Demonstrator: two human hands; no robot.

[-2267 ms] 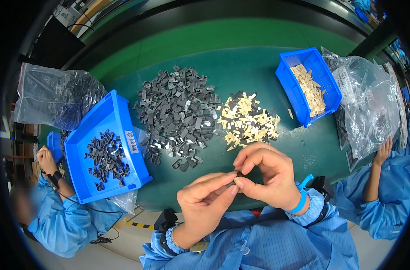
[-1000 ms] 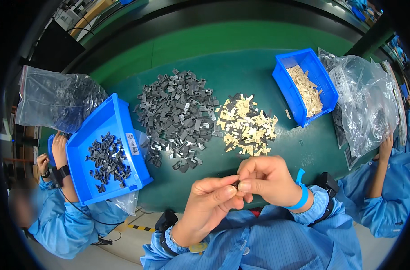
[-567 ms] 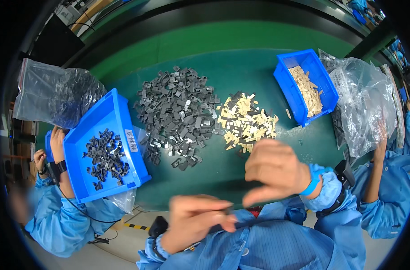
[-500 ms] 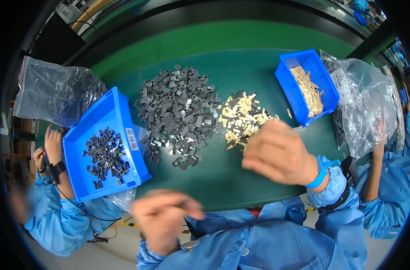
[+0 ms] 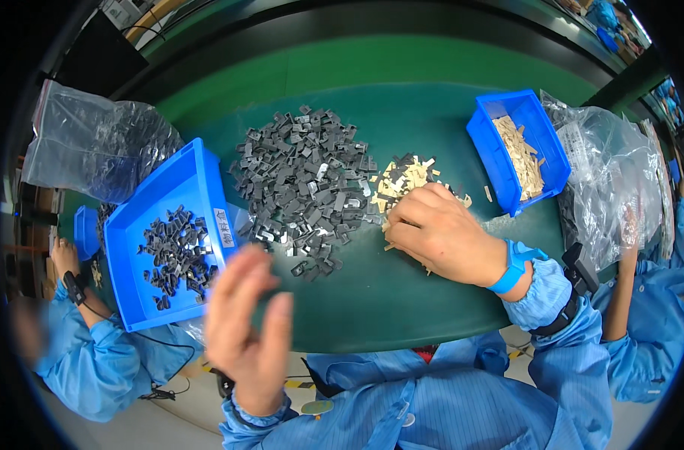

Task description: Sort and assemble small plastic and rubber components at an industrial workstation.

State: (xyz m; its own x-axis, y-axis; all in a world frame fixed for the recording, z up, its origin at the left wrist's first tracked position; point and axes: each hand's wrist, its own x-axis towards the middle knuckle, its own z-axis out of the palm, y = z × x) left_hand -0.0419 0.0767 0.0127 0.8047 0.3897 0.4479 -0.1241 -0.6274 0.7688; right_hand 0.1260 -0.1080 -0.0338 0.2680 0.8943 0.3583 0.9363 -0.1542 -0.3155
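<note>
My left hand [image 5: 248, 330] is raised at the near edge of the table, just right of the large blue bin [image 5: 216, 202]. Its fingers are spread, a little blurred, and hold nothing that I can see. Small dark plastic parts [image 5: 178, 255] lie inside that bin. At the pile of small cream and black pieces [image 5: 405, 176], my right hand [image 5: 447, 232] bends down with fingers curled together, their tips among the pieces. Whatever they pinch is hidden. Between the bin and this pile spreads a big heap of dark grey plastic clips [image 5: 304, 180].
A smaller blue bin [image 5: 507, 180] with tan strips stands at the far right, one loose strip [image 5: 488, 194] beside it. Clear plastic bags lie at the left [image 5: 79, 150] and right [image 5: 612, 172]. Co-workers in blue sit on either side [image 5: 109, 360] [image 5: 642, 330].
My right hand has come down and left onto the cream pieces, fingers curling in. My left hand has risen from the table edge and its fingers have opened out.
</note>
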